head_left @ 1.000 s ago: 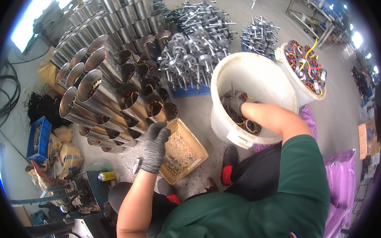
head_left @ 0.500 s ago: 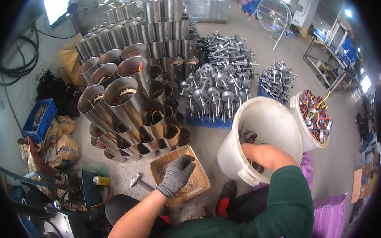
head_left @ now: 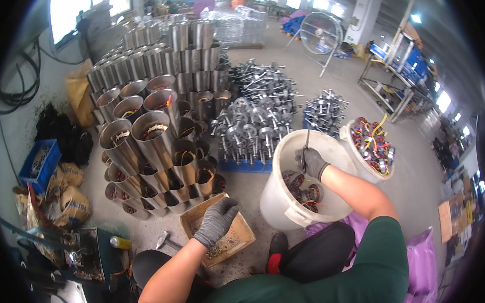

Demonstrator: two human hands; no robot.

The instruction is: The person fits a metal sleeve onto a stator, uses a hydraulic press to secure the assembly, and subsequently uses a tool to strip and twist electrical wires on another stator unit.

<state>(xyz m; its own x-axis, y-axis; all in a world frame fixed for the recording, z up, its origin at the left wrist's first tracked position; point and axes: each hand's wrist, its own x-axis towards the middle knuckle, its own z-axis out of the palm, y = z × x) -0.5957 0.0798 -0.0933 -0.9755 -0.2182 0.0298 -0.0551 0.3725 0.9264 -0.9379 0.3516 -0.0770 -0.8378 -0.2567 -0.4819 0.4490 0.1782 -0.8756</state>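
My right hand [head_left: 313, 163], in a dark grey glove, is inside the tall white plastic bucket [head_left: 273, 198]. Its fingers are closed around a thin, dark, rod-like piece [head_left: 307, 140] that points upward; its exact kind is unclear. Below that hand, several wound copper stators [head_left: 312, 193] with coloured leads lie in the bucket. Over a shallow wooden box [head_left: 244, 238] with small debris in it hovers my left hand [head_left: 217, 223], also gloved. Its fingers are curled together, and the palm side is hidden, so anything inside it cannot be seen.
Stacked steel cylinders [head_left: 155, 134], some with stators inside, stand ahead on the left. Metal rotors with shafts [head_left: 249, 124] are piled beyond the bucket. A second bucket [head_left: 354, 147] holds more stators. A hammer [head_left: 164, 239] lies beside the box; a yellow can [head_left: 120, 243] is farther left.
My right hand has risen from deep in the bucket, now showing the thin dark piece in its fingers. The left hand stays over the box. The whole view has shifted slightly.
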